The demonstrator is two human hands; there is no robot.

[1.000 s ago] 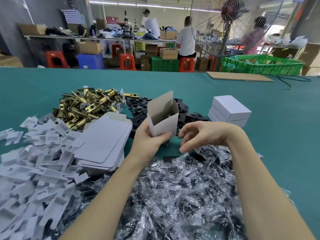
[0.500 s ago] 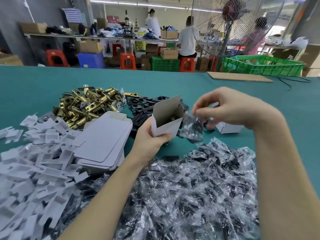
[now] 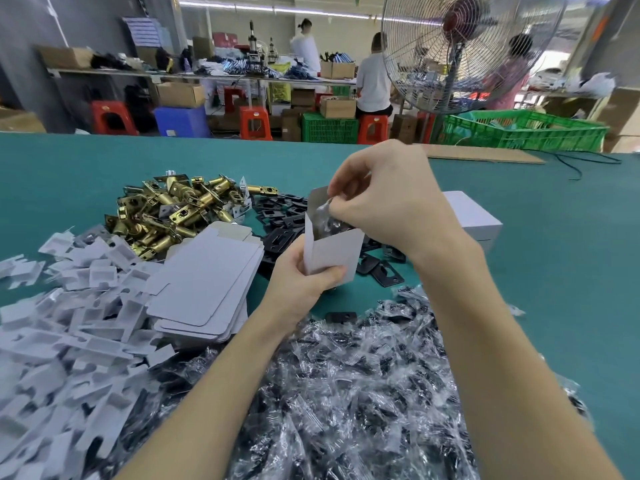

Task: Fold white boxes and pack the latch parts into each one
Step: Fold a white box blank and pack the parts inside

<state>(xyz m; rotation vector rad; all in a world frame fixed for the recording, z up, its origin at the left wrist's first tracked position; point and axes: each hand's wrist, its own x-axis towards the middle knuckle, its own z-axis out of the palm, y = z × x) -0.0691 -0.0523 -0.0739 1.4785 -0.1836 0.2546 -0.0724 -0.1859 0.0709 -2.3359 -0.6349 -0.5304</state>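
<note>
My left hand (image 3: 300, 279) grips the bottom of an upright, open white box (image 3: 332, 252) above the green table. My right hand (image 3: 391, 199) pinches a small clear plastic bag of dark parts (image 3: 327, 216) that sits partly inside the box's open top. Brass latch bolts (image 3: 173, 209) are heaped at the back left. Black strike plates (image 3: 280, 220) lie behind and beside the box. A stack of flat white box blanks (image 3: 204, 282) lies left of my left hand. A heap of bagged parts (image 3: 353, 382) fills the near table.
White cardboard inserts (image 3: 59, 327) cover the near left. Closed white boxes (image 3: 474, 220) stand right of my right hand. A cardboard sheet (image 3: 485, 155) and a green crate (image 3: 526, 131) sit at the far right, beside a standing fan (image 3: 460, 53). People work at benches behind.
My right hand picked a bag off the near heap, lifted it and brought it left over the box; the bag now sits partly inside the open top. My left hand kept holding the box.
</note>
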